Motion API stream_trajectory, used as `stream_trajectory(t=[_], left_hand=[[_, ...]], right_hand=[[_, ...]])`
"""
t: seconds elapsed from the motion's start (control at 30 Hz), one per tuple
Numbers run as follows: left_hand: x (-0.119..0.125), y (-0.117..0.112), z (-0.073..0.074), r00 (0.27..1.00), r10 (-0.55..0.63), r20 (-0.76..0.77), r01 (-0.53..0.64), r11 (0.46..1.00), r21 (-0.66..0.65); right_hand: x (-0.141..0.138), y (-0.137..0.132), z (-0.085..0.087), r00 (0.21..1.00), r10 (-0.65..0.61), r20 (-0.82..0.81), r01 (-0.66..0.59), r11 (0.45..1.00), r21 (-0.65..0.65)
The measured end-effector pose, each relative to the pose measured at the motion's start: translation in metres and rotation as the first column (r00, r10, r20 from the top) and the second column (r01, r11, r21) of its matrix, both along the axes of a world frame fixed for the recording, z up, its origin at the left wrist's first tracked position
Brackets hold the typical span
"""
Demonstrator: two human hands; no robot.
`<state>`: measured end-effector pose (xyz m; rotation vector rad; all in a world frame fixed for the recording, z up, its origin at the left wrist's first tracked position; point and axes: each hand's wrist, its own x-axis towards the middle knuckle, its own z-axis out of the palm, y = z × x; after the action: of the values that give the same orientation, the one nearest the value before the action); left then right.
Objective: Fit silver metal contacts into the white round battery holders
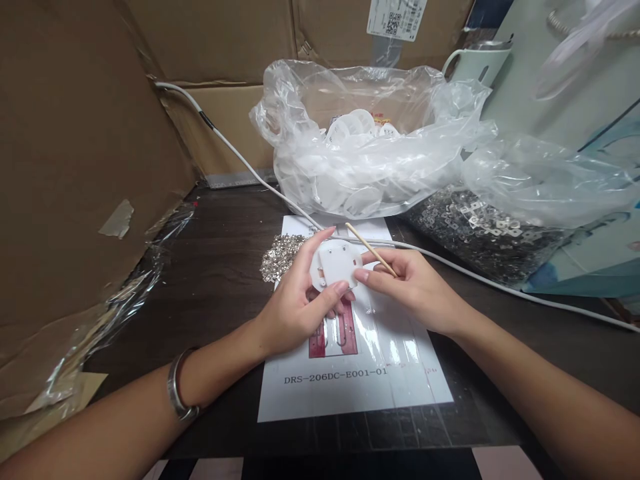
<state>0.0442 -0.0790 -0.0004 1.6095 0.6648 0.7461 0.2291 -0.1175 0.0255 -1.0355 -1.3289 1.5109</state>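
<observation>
Above the printed sheet (413, 379), fingers of your left hand (293, 310) and right hand (420, 288) grip the white piece (339, 263) from both sides, likely for steadiness; the right also holds a wooden stick (371, 249).

My head carries one camera, mounted above and behind my left grip (295, 303) and right grip (425, 290). It faces forward and down over the tabletop (215, 273), near enough to frame both forearms (125, 410), and reaches the cardboard (220, 40) beyond my grips.
</observation>
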Motion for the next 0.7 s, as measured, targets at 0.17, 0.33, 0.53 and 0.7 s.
stream_trajectory(t=[0.17,0.33,0.53,0.7], left_hand=[[-0.003,0.004,-0.004,0.99,0.088,-0.111,-0.045,0.937,0.347],[-0.009,0.016,-0.004,0.933,0.316,-0.172,-0.015,0.51,0.86],[-0.014,0.022,0.004,0.919,0.355,-0.171,0.14,0.113,0.984],[-0.014,0.02,0.005,0.926,0.354,-0.131,0.105,0.092,0.99]], right_hand=[[0.002,0.001,-0.006,0.997,-0.059,-0.059,0.056,0.997,-0.047],[0.001,0.0,-0.007,0.963,-0.126,-0.238,0.06,0.962,-0.267],[-0.001,0.0,-0.005,0.967,-0.114,-0.23,0.025,0.934,-0.357],[0.0,0.001,-0.008,0.973,-0.05,-0.225,-0.007,0.969,-0.248]])
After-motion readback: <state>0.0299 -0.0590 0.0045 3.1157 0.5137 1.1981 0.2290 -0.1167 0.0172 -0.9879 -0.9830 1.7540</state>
